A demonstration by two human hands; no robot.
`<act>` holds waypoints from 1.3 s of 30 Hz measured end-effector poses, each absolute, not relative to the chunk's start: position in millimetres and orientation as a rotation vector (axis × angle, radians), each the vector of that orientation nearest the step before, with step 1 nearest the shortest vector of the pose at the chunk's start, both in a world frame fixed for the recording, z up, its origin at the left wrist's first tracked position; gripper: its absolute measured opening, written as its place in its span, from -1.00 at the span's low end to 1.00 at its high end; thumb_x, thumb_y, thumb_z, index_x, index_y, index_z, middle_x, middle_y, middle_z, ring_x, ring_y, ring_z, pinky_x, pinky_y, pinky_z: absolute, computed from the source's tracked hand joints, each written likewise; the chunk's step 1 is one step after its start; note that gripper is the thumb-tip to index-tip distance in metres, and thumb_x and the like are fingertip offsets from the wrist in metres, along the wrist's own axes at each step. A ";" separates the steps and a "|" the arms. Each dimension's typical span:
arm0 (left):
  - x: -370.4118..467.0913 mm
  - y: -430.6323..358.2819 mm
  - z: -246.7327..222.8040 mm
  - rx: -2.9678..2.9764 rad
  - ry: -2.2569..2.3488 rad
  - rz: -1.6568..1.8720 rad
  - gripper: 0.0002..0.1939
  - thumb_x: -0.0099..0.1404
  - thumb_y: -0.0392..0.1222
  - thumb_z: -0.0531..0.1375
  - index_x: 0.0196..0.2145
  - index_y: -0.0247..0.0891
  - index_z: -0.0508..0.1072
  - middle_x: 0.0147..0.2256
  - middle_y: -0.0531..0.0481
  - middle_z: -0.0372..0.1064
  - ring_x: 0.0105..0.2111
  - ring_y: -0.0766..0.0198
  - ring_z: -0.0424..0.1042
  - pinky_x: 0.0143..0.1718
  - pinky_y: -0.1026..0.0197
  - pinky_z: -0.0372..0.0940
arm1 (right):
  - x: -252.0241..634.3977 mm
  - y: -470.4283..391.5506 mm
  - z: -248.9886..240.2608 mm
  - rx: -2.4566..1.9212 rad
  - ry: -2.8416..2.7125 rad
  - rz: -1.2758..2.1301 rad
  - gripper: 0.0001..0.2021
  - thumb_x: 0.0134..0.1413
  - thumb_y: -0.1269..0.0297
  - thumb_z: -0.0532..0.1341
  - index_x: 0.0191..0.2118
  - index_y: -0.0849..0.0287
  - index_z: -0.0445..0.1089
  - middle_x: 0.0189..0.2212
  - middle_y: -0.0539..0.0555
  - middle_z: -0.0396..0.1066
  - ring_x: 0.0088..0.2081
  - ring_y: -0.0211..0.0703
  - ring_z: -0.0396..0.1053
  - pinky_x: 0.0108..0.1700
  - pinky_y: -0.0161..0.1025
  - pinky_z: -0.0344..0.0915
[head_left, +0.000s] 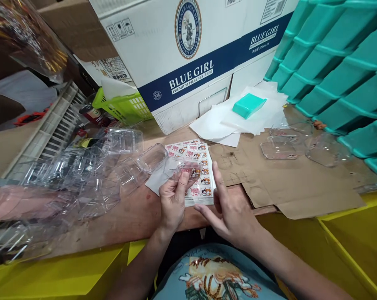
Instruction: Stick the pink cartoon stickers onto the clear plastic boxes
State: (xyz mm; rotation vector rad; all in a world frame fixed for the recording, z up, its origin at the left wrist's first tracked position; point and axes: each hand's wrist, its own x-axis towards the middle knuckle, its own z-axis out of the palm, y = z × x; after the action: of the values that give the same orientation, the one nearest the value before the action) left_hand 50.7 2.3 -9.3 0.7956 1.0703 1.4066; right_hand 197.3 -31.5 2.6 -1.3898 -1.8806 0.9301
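My left hand pinches a small clear plastic box between thumb and fingers, and a pink sticker with cats shows on it. Beneath the box lies a sheet of cat stickers on the wooden table. To the right, my right hand holds nothing, its index finger stretched forward and its thumb apart, beside the sheet's right edge. Another clear box rests just left of the sheet.
Many clear boxes are heaped at the left. Several more lie on cardboard at the right. Behind stand a large white carton, a green basket and stacked teal trays. A teal container sits on white paper.
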 end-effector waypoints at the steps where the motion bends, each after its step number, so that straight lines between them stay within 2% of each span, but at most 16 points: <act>1: 51.9 2.9 -9.5 0.789 1.068 1.415 -0.74 0.22 -0.07 0.32 -0.18 -0.25 0.61 -0.10 -0.08 0.56 -0.03 0.06 0.51 0.00 0.10 0.44 | 193.8 -32.1 2.7 -1.376 -1.954 0.807 -0.13 0.27 0.05 0.13 0.44 0.27 -0.42 -0.33 0.20 0.48 -0.49 -0.11 0.31 -0.32 -0.13 0.37; 3: 53.9 4.5 -9.1 0.750 1.057 1.422 -0.78 0.20 -0.09 0.34 -0.24 -0.25 0.62 -0.15 -0.06 0.58 -0.06 0.10 0.53 0.01 0.12 0.43 | 188.0 -31.8 3.5 -1.293 -2.045 0.705 -0.15 0.31 0.08 0.09 0.43 0.25 -0.50 -0.11 0.34 0.49 -0.41 -0.05 0.40 -0.27 -0.11 0.39; 5: 54.7 6.5 -7.6 0.683 1.026 1.414 -0.83 0.20 -0.12 0.34 -0.29 -0.25 0.61 -0.16 -0.04 0.58 -0.08 0.12 0.53 0.03 0.11 0.42 | 185.9 -30.2 4.5 -1.252 -2.073 0.686 -0.17 0.33 0.11 0.06 0.43 0.23 -0.54 -0.04 0.35 0.47 -0.36 -0.02 0.44 -0.26 -0.13 0.40; 8: 53.2 9.8 -3.6 0.586 0.911 1.348 -0.86 0.23 -0.16 0.32 -0.28 -0.26 0.59 -0.14 -0.05 0.57 -0.05 0.12 0.52 0.06 0.04 0.40 | 191.4 -27.3 5.4 -1.335 -2.049 0.651 -0.19 0.35 0.14 0.03 0.43 0.27 -0.55 -0.24 0.26 0.53 -0.43 -0.04 0.41 -0.33 -0.17 0.36; 11: 51.2 12.0 0.6 0.506 0.855 1.259 -0.85 0.24 -0.18 0.30 -0.25 -0.28 0.57 -0.13 -0.05 0.57 -0.06 0.13 0.52 0.06 0.00 0.40 | 200.4 -25.6 5.7 -1.429 -2.011 0.663 -0.23 0.37 0.13 -0.02 0.43 0.32 -0.52 -0.46 0.13 0.48 -0.55 -0.10 0.32 -0.40 -0.20 0.29; 14: 51.4 12.7 3.6 0.449 0.879 1.217 -0.84 0.22 -0.20 0.31 -0.23 -0.27 0.56 -0.12 -0.05 0.57 -0.06 0.12 0.52 0.04 0.01 0.41 | 204.9 -25.6 5.1 -1.454 -1.992 0.638 -0.28 0.38 0.13 -0.04 0.43 0.29 -0.45 -0.51 0.08 0.44 -0.56 -0.12 0.31 -0.40 -0.22 0.27; 17: 50.6 13.5 5.2 0.435 0.861 1.197 -0.83 0.22 -0.22 0.31 -0.21 -0.28 0.55 -0.12 -0.06 0.57 -0.03 0.11 0.51 0.06 0.02 0.39 | 206.4 -27.5 2.6 -1.428 -2.059 0.566 -0.32 0.38 0.14 -0.04 0.44 0.23 -0.36 -0.43 0.15 0.48 -0.51 -0.09 0.36 -0.39 -0.21 0.29; 20: 47.6 14.7 5.2 0.421 0.829 1.196 -0.86 0.21 -0.23 0.32 -0.25 -0.29 0.56 -0.15 -0.06 0.58 -0.04 0.12 0.51 0.07 0.02 0.39 | 211.5 -27.8 0.5 -1.438 -2.115 0.511 -0.42 0.38 0.16 -0.02 0.42 0.17 -0.09 -0.40 0.19 0.49 -0.45 -0.04 0.41 -0.34 -0.17 0.33; 22: 49.1 14.7 3.9 0.421 0.833 1.182 -0.87 0.21 -0.23 0.32 -0.25 -0.28 0.57 -0.17 -0.05 0.58 -0.10 0.14 0.54 0.01 0.04 0.44 | 217.5 -23.8 1.3 -1.442 -2.023 0.460 -0.44 0.34 0.16 0.06 0.38 0.15 0.04 -0.31 0.21 0.48 -0.32 0.01 0.44 -0.24 -0.10 0.37; 24: 56.6 13.0 1.7 0.474 0.821 1.133 -0.85 0.21 -0.21 0.33 -0.24 -0.26 0.57 -0.20 -0.04 0.59 -0.19 0.17 0.57 -0.08 0.08 0.48 | 226.1 -15.4 2.9 -1.355 -1.914 0.472 -0.38 0.26 0.14 0.18 0.37 0.12 0.05 -0.10 0.25 0.43 -0.08 0.07 0.41 -0.04 -0.03 0.37; 26: 67.5 10.0 -1.1 0.607 0.789 1.041 -0.82 0.22 -0.19 0.32 -0.21 -0.26 0.58 -0.22 -0.07 0.58 -0.23 0.17 0.57 -0.12 0.10 0.48 | 240.3 -4.9 2.3 -1.232 -1.869 0.554 -0.33 0.20 0.14 0.25 0.36 0.06 0.04 0.06 0.22 0.33 0.06 0.05 0.34 0.07 -0.05 0.34; 29: 74.1 11.2 -5.8 0.985 0.866 1.025 -0.70 0.25 -0.18 0.29 -0.06 -0.24 0.54 -0.16 -0.12 0.54 -0.19 0.17 0.55 -0.08 0.09 0.46 | 277.2 9.3 -6.9 -1.301 -1.826 0.431 -0.40 0.20 0.18 0.24 0.32 0.05 0.13 0.05 0.20 0.30 0.03 -0.01 0.36 0.05 -0.09 0.37; 31: 64.9 22.1 -8.5 1.386 1.058 1.155 -0.64 0.28 -0.19 0.26 0.04 -0.20 0.48 -0.08 -0.13 0.48 -0.16 0.19 0.52 -0.06 0.09 0.44 | 306.1 17.9 -16.8 -1.498 -1.829 0.111 -0.44 0.20 0.19 0.24 0.29 0.08 0.19 0.04 0.25 0.28 0.05 0.09 0.32 0.07 0.04 0.34; 33: 47.4 41.6 -10.1 1.810 1.272 1.271 -0.63 0.30 -0.19 0.23 0.07 -0.17 0.46 -0.01 -0.14 0.40 -0.08 0.16 0.47 0.02 0.05 0.39 | 326.3 27.1 -24.7 -1.614 -1.881 -0.142 -0.48 0.22 0.20 0.21 0.27 0.12 0.23 0.11 0.32 0.23 0.16 0.24 0.21 0.14 0.23 0.24; 35: 29.9 65.6 -12.2 2.119 1.427 1.216 -0.59 0.31 -0.16 0.22 0.11 -0.20 0.41 0.04 -0.18 0.33 0.05 0.07 0.37 0.13 -0.03 0.30 | 328.4 36.4 -26.6 -1.580 -1.930 -0.238 -0.53 0.23 0.21 0.19 0.23 0.15 0.26 0.18 0.35 0.17 0.24 0.31 0.11 0.18 0.29 0.17; 39: 15.8 105.1 -26.2 2.312 1.509 0.715 -0.35 0.17 -0.09 0.33 0.19 -0.28 0.30 0.10 -0.27 0.27 0.16 -0.11 0.24 0.17 -0.16 0.20 | 277.6 54.7 -18.4 -1.283 -2.051 0.024 -0.63 0.28 0.19 0.14 0.16 0.14 0.32 0.05 0.27 0.33 0.08 0.08 0.30 0.08 0.02 0.34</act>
State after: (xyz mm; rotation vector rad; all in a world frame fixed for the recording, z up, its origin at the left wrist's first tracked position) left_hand 15.8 105.1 -26.2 2.3118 1.5093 0.7147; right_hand 277.6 54.7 -18.4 -1.2829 -2.0509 0.0236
